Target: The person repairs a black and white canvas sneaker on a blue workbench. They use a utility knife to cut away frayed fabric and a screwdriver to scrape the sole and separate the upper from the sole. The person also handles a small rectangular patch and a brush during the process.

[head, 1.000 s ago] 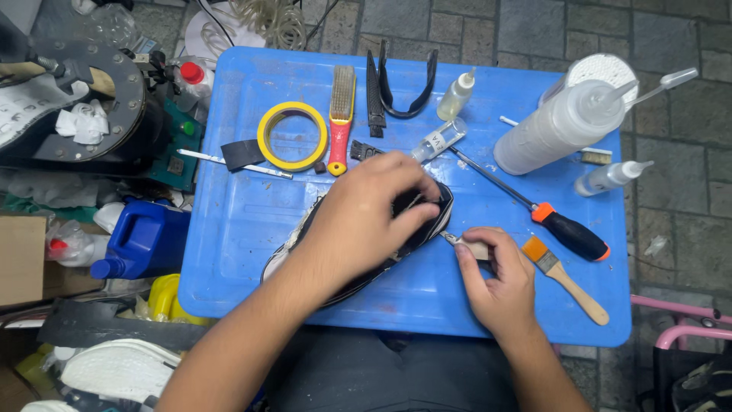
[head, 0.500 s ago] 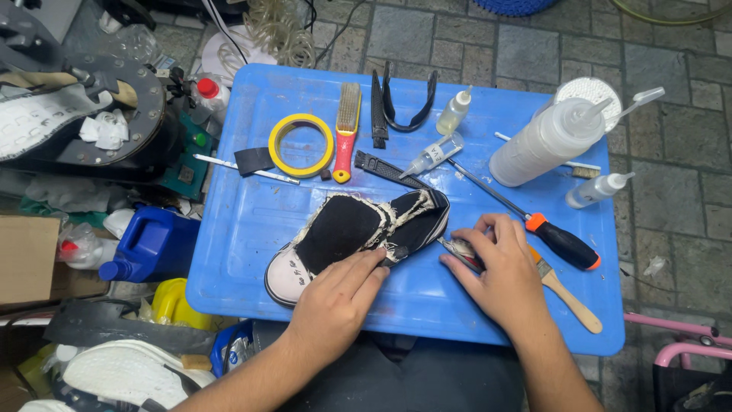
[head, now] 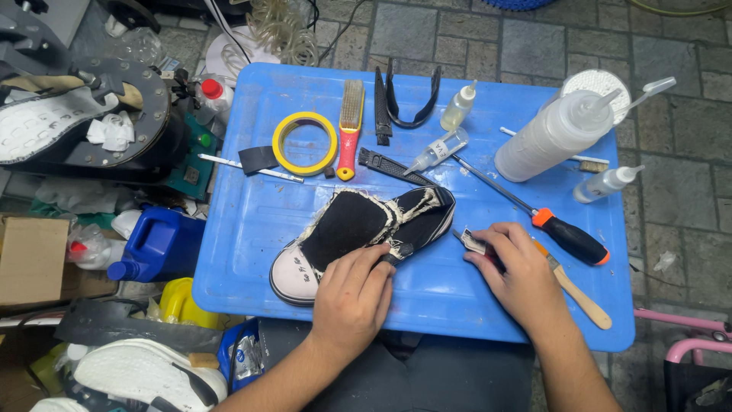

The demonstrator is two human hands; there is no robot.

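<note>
Pressing black shoe (head: 366,229), left hand (head: 352,294); right hand (head: 518,267) gripping blade (head: 471,241).

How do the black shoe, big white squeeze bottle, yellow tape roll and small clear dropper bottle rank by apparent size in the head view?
1. black shoe
2. big white squeeze bottle
3. yellow tape roll
4. small clear dropper bottle

All lie on one blue tray, so nearness hardly skews this.

So the shoe (head: 358,229) lies mid-frame on the table (head: 252,221), tape roll (head: 305,143) and brush (head: 350,126) above it, screwdriver (head: 541,217) to its right, big squeeze bottle (head: 550,136) upper right, jug (head: 156,244) off the table's left edge.
</note>
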